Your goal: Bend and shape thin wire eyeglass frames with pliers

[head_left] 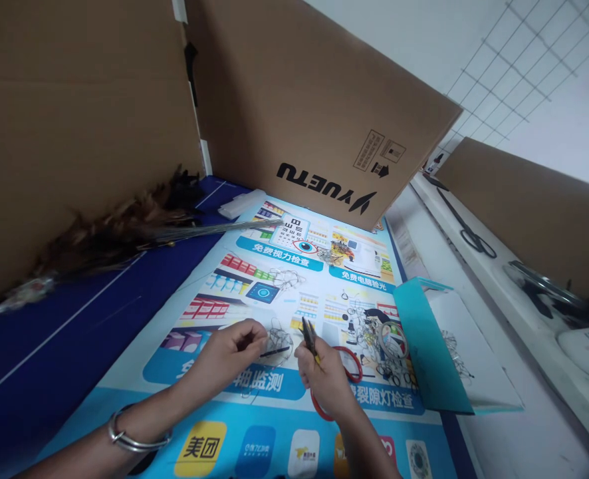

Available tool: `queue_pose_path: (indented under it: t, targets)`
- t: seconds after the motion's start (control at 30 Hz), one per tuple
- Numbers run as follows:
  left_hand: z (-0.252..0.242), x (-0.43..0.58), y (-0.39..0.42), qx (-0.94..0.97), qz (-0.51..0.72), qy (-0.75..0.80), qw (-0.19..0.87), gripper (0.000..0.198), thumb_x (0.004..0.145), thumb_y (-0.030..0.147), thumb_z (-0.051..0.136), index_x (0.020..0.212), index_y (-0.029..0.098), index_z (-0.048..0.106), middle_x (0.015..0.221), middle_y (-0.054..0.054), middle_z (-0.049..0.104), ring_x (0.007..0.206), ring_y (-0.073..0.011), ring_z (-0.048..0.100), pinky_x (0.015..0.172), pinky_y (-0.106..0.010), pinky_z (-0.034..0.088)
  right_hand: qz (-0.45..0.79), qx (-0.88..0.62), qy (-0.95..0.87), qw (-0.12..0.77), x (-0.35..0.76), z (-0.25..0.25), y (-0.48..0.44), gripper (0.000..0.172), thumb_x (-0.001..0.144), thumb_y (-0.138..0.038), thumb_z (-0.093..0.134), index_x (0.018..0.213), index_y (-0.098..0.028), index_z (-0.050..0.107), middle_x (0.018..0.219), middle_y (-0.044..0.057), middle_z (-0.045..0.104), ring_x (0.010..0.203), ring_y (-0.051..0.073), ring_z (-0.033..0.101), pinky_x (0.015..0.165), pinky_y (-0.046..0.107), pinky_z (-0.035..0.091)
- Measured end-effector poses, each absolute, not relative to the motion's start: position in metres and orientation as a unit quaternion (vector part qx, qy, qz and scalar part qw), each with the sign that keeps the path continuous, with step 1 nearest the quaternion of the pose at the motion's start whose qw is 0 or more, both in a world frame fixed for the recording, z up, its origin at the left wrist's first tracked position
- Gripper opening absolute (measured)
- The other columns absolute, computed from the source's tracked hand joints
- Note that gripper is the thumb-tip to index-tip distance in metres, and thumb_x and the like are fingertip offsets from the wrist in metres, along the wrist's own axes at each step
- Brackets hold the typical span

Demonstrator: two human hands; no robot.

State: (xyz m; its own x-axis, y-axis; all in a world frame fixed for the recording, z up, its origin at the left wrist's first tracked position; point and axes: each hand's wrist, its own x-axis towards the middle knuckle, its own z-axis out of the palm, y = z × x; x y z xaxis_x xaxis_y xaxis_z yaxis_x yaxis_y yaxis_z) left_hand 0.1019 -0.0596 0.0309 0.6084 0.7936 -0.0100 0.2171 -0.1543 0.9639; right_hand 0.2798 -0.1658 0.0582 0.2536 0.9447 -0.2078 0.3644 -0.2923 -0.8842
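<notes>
My left hand (pixel 244 342) is closed in a pinch, and what lies between its fingertips is too small to make out. Just right of those fingertips are loops of thin wire (pixel 280 334) and a short black strip (pixel 276 352). My right hand (pixel 324 376) is wrapped round small pliers (pixel 309 334), their dark jaws pointing up and away from me. Red handle loops (pixel 353 364) show beside and below this hand; whether they belong to scissors lying underneath, I cannot tell.
Right of my hands lies a tangled pile of wire rings and small parts (pixel 381 339). Beyond it stands an open teal box (pixel 427 352) with wire pieces inside. Long thin rods (pixel 215 229) and brown feathers (pixel 119 233) lie left. Cardboard panels (pixel 294 100) wall the back. Black scissors (pixel 474 239) rest far right.
</notes>
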Motion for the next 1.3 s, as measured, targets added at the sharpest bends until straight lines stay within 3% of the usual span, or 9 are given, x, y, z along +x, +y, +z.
queue_pose_path:
  t: [0.2, 0.4, 0.57, 0.73, 0.87, 1.3]
  targets:
    - [0.028, 0.103, -0.06, 0.694, 0.254, 0.342, 0.58, 0.012, 0.081, 0.03, 0.054, 0.079, 0.019, 0.056, 0.064, 0.003, 0.05, 0.06, -0.0134, 0.047, 0.055, -0.021, 0.038, 0.484, -0.659, -0.462, 0.342, 0.279, 0.071, -0.169, 0.032, 0.09, -0.046, 0.045, 0.075, -0.018, 0.05, 0.059, -0.003, 0.052, 0.048, 0.009, 0.05, 0.046, 0.019, 0.042]
    - [0.034, 0.102, -0.062, 0.69, 0.235, 0.314, 0.609, 0.018, 0.083, 0.03, 0.051, 0.088, 0.019, 0.064, 0.083, -0.004, 0.065, 0.079, -0.0197, 0.058, 0.07, -0.027, 0.045, 0.539, -0.628, -0.461, 0.319, 0.274, 0.066, -0.172, 0.037, 0.089, -0.05, 0.044, 0.069, -0.018, 0.048, 0.055, -0.004, 0.052, 0.043, 0.009, 0.05, 0.042, 0.018, 0.041]
    - [0.039, 0.102, -0.065, 0.718, 0.223, 0.289, 0.593, 0.016, 0.083, 0.025, 0.051, 0.08, 0.018, 0.065, 0.076, -0.002, 0.065, 0.071, -0.0177, 0.057, 0.064, -0.025, 0.044, 0.359, -0.7, -0.569, 0.241, 0.266, 0.061, -0.172, 0.032, 0.09, -0.043, 0.045, 0.068, -0.019, 0.048, 0.056, 0.0, 0.058, 0.048, 0.013, 0.056, 0.044, 0.019, 0.034]
    - [0.042, 0.103, -0.067, 0.726, 0.224, 0.271, 0.591, 0.017, 0.084, 0.029, 0.053, 0.08, 0.017, 0.065, 0.074, -0.003, 0.063, 0.067, -0.0164, 0.055, 0.061, -0.024, 0.042, 0.177, -0.751, -0.625, 0.118, 0.26, 0.061, -0.17, 0.024, 0.091, -0.038, 0.047, 0.083, -0.017, 0.057, 0.07, 0.008, 0.068, 0.06, 0.021, 0.063, 0.046, 0.023, 0.025]
    - [0.039, 0.103, -0.067, 0.715, 0.236, 0.286, 0.592, 0.019, 0.084, 0.03, 0.054, 0.074, 0.017, 0.063, 0.069, 0.0, 0.057, 0.064, -0.0146, 0.05, 0.059, -0.023, 0.04, 0.142, -0.758, -0.632, 0.073, 0.255, 0.058, -0.169, 0.021, 0.091, -0.035, 0.049, 0.086, -0.017, 0.057, 0.075, 0.01, 0.07, 0.063, 0.023, 0.065, 0.049, 0.024, 0.027]
    - [0.039, 0.104, -0.069, 0.705, 0.276, 0.299, 0.58, 0.017, 0.084, 0.025, 0.051, 0.072, 0.016, 0.059, 0.068, 0.001, 0.051, 0.065, -0.0138, 0.045, 0.06, -0.023, 0.037, 0.084, -0.762, -0.64, 0.056, 0.251, 0.051, -0.17, 0.023, 0.092, -0.036, 0.048, 0.087, -0.016, 0.057, 0.078, 0.01, 0.067, 0.071, 0.025, 0.064, 0.054, 0.027, 0.035]
